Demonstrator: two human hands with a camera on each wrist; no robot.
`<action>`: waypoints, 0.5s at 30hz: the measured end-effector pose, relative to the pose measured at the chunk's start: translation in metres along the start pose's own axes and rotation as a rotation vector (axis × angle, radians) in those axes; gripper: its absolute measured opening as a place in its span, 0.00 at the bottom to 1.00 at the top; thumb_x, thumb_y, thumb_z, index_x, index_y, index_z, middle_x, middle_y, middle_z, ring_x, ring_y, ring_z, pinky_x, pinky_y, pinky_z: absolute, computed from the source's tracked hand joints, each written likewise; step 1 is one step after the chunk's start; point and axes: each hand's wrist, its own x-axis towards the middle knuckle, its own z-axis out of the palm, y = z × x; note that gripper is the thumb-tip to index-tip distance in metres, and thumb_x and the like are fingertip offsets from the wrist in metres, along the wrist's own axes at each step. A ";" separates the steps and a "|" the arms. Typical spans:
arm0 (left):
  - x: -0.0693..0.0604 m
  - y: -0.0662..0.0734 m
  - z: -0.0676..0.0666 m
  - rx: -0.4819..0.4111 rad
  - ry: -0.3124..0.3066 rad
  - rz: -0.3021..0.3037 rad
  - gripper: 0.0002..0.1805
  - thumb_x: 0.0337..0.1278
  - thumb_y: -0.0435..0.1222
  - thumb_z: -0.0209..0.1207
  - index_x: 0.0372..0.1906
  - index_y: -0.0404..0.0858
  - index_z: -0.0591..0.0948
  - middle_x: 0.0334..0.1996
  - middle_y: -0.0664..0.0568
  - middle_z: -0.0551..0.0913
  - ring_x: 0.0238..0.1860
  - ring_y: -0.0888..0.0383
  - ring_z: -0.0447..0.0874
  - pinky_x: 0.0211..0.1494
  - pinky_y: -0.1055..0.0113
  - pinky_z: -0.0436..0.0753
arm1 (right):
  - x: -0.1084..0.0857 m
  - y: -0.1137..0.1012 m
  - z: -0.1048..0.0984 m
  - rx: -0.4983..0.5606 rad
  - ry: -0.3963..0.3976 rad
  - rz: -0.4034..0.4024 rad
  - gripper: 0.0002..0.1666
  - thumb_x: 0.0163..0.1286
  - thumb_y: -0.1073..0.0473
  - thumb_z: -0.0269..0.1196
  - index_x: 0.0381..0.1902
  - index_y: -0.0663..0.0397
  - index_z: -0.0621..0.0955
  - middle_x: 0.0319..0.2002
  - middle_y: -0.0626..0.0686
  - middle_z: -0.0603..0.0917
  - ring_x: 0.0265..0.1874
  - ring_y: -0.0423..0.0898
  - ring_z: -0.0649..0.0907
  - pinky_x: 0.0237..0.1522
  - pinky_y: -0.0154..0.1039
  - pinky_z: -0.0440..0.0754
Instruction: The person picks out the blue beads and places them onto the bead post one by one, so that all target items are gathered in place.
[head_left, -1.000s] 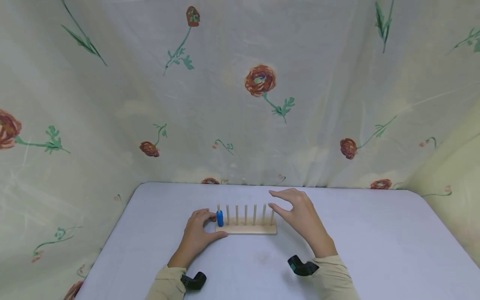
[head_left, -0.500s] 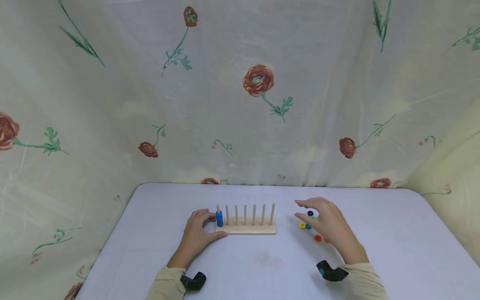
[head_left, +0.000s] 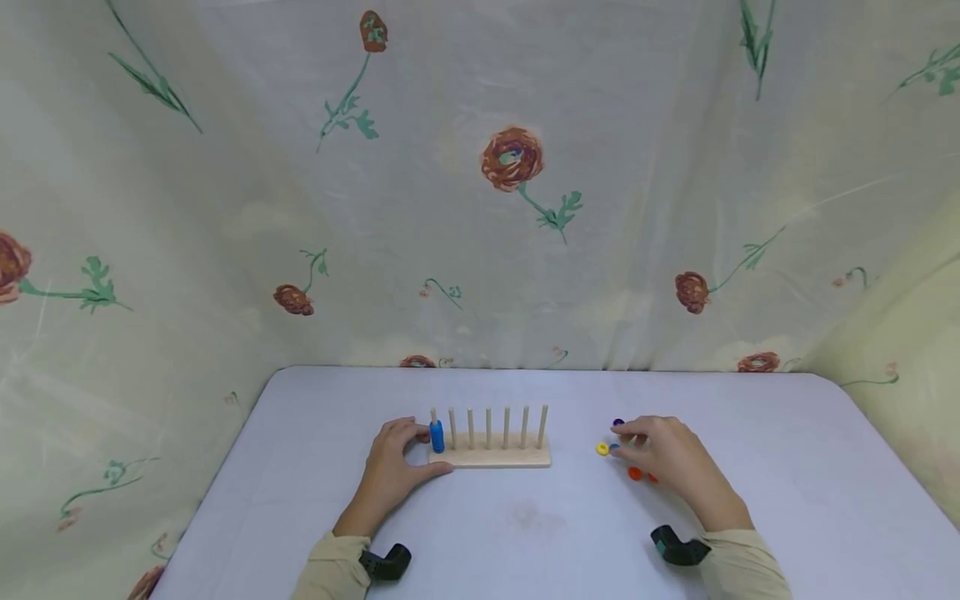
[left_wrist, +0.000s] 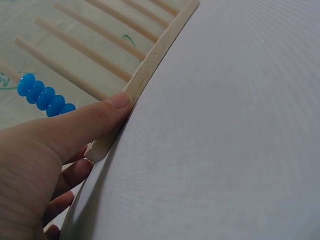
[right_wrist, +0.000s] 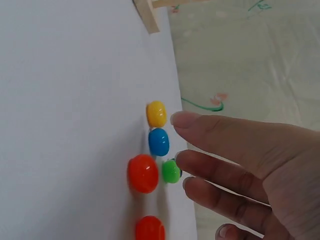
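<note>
A wooden peg rack [head_left: 491, 458] with a row of upright pegs stands mid-table. Several blue beads [left_wrist: 45, 97] are stacked on its leftmost peg. My left hand [head_left: 393, 462] holds that end of the rack; in the left wrist view its thumb lies on the base's front edge, fingers round the end. To the right, my right hand [head_left: 671, 462] hovers over loose beads, thumb and fingers apart, nothing between them. By its fingertips in the right wrist view are a yellow bead [right_wrist: 157, 114], a blue bead [right_wrist: 159, 142] and a green bead [right_wrist: 171, 171]. A purple bead [head_left: 618, 422] is partly hidden.
Two orange-red beads [right_wrist: 143, 173] lie nearer the front of the white table [head_left: 525, 533]. A flowered curtain [head_left: 420, 208] hangs behind the table and along its sides. Each wrist carries a black camera [head_left: 386, 562].
My right hand has moved right, from the rack's right end to the loose beads, and lowered, its thumb and fingers drawing closer together. The left hand stays on the rack.
</note>
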 end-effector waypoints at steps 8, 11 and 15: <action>-0.001 0.001 -0.001 0.000 -0.003 -0.002 0.29 0.38 0.50 0.82 0.47 0.41 0.87 0.63 0.41 0.81 0.70 0.41 0.73 0.74 0.41 0.73 | 0.004 0.008 0.009 -0.031 -0.052 0.046 0.18 0.63 0.54 0.75 0.50 0.53 0.90 0.34 0.46 0.87 0.30 0.42 0.76 0.30 0.36 0.73; -0.001 0.002 -0.001 0.005 -0.004 -0.002 0.30 0.38 0.50 0.82 0.47 0.41 0.87 0.64 0.41 0.81 0.70 0.41 0.73 0.74 0.41 0.73 | 0.005 0.009 0.012 -0.041 -0.062 0.041 0.15 0.64 0.55 0.74 0.48 0.52 0.90 0.33 0.46 0.85 0.30 0.42 0.76 0.31 0.37 0.73; -0.001 0.002 -0.001 0.009 -0.006 -0.001 0.30 0.38 0.50 0.82 0.47 0.41 0.87 0.63 0.40 0.81 0.70 0.41 0.74 0.74 0.40 0.73 | 0.006 0.010 0.015 -0.053 -0.059 0.039 0.12 0.65 0.56 0.74 0.46 0.50 0.91 0.33 0.45 0.84 0.30 0.42 0.76 0.31 0.37 0.73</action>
